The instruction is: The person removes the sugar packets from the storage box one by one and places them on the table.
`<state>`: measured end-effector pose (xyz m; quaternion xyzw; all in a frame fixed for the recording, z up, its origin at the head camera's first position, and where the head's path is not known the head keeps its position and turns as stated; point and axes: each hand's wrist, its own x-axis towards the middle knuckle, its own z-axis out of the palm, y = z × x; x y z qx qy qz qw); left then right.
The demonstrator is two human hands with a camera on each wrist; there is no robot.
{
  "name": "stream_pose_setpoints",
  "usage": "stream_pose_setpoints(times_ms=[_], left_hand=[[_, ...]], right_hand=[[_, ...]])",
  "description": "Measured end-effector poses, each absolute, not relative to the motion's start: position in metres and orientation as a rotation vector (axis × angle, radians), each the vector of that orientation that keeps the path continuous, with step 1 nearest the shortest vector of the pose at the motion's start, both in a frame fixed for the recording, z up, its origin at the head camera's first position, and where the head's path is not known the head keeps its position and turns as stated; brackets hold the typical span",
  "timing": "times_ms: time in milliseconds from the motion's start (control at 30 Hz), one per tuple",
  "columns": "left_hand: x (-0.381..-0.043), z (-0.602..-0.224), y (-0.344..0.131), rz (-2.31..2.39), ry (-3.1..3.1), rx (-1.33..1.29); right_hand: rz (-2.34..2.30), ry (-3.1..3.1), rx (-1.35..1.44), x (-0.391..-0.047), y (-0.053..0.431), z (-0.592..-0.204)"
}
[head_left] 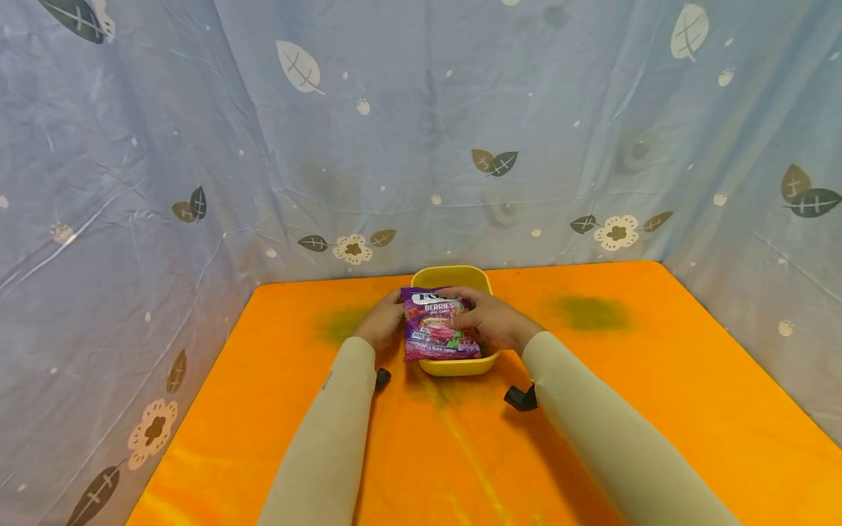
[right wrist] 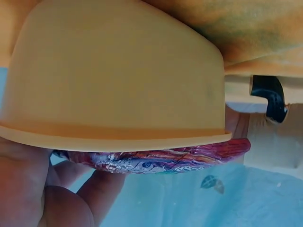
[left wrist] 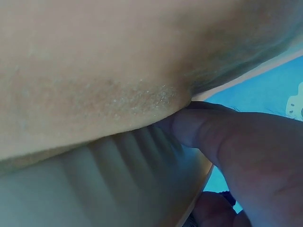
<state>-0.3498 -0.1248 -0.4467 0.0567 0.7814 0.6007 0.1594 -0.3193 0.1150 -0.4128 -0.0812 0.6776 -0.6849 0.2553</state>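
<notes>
A purple candy bag [head_left: 439, 340], printed with "Berries" and fruit pictures, lies over the mouth of a yellow plastic container [head_left: 458, 367]. My right hand [head_left: 498, 321] grips the bag from the right, with fingers spread across its front. Seen upside down in the right wrist view, the bag [right wrist: 156, 161] sits along the container's rim, with the container wall [right wrist: 128, 75] filling much of the picture. At the container's left side, my left hand [head_left: 384, 321] holds its wall. Its fingertips are partly hidden behind the bag. A pale ribbed surface [left wrist: 118, 175] shows close up in the left wrist view.
The container stands on an orange-covered table [head_left: 263, 409], near its back edge. A blue-grey curtain [head_left: 421, 131] with leaf and flower prints encloses the back and both sides. Black wrist mounts [head_left: 522, 398] hang under the sleeves.
</notes>
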Motion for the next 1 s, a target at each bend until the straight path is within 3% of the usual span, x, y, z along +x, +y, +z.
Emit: stream_pose_setpoints(times_ms=[667, 1000], left_hand=[[-0.356, -0.444, -0.121, 1.976, 1.911, 0.145], [-0.354, -0.444, -0.118, 1.866, 2.049, 0.082]], right_hand=[[-2.139, 1.725, -0.239, -0.319, 0.129, -0.418], [-2.173, 1.748, -0.151, -0.318, 0.134, -0.410]])
